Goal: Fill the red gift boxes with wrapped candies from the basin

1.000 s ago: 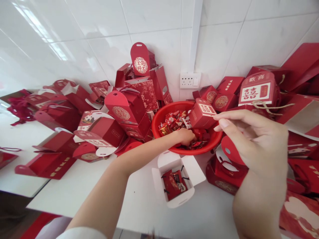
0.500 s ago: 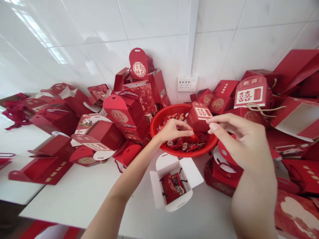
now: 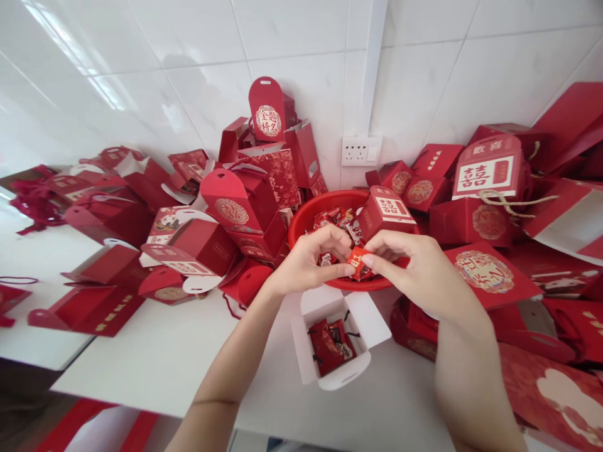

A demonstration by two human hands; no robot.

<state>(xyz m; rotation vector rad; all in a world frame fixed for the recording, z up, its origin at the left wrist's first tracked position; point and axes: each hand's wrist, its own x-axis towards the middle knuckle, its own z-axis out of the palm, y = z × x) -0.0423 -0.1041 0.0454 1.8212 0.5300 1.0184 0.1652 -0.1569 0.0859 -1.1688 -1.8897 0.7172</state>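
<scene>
A small red wrapped candy (image 3: 360, 263) with gold print is pinched between both hands in front of the basket. My left hand (image 3: 313, 257) grips its left side with thumb and fingers, and my right hand (image 3: 414, 267) grips its right side. Behind them stands the red plastic basket (image 3: 298, 221), holding many wrapped sweets and a red gift box (image 3: 386, 212) with a white label. Directly below the hands, a gift box (image 3: 377, 324) stands with its white flaps spread. Inside it lie red packets (image 3: 330, 345).
Red gift boxes (image 3: 183, 245) crowd the left side of the white table (image 3: 179, 364), some stacked beside the basket. More boxes (image 3: 494, 273) pile up on the right, one tied with twine. Behind is a tiled wall with a socket (image 3: 360, 151).
My right hand has come down and left to meet my left hand, and both now hold the candy. The view has shifted slightly.
</scene>
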